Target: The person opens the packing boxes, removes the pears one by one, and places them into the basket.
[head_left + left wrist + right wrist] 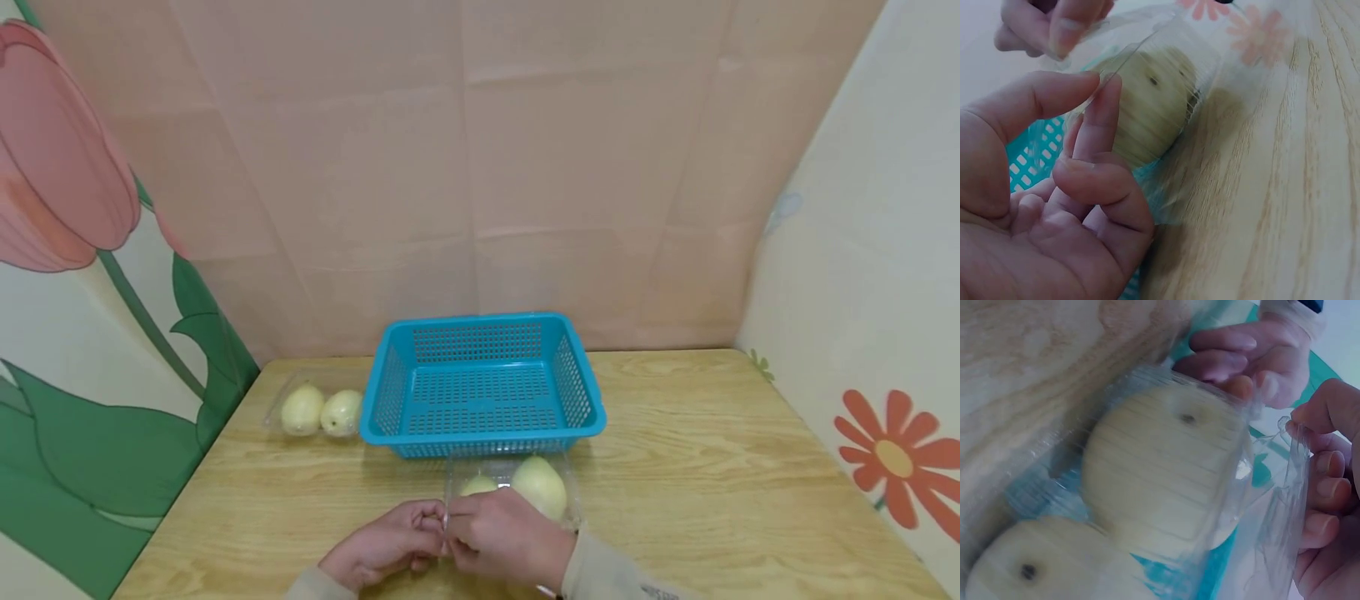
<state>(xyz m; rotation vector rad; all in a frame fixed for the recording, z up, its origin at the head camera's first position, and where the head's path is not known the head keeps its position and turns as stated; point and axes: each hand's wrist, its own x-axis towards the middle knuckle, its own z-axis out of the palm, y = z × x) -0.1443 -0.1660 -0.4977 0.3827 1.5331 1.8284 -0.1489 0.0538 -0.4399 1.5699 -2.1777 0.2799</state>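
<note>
A clear plastic box [572, 483] with pale yellow pears in it lies in front of the basket. One pear [542, 488] shows fully; a second pear [478, 483] is partly behind my right hand [513, 533]. My left hand [390, 542] pinches the near-left edge of the clear plastic between thumb and index finger, as the left wrist view shows. In the right wrist view my right thumb and fingers grip the raised flap of plastic [1285, 506], beside the box wall. Both pears [1160, 469] rest under the ribbed plastic there.
Behind the box stands a blue perforated basket [483, 439] with nothing visible inside. To its left, another clear box [273, 400] holds two pears [303, 410]. All stand on a wood-grain table [712, 467]. A pink cloth [480, 167] hangs behind, with flower-printed panels at the sides.
</note>
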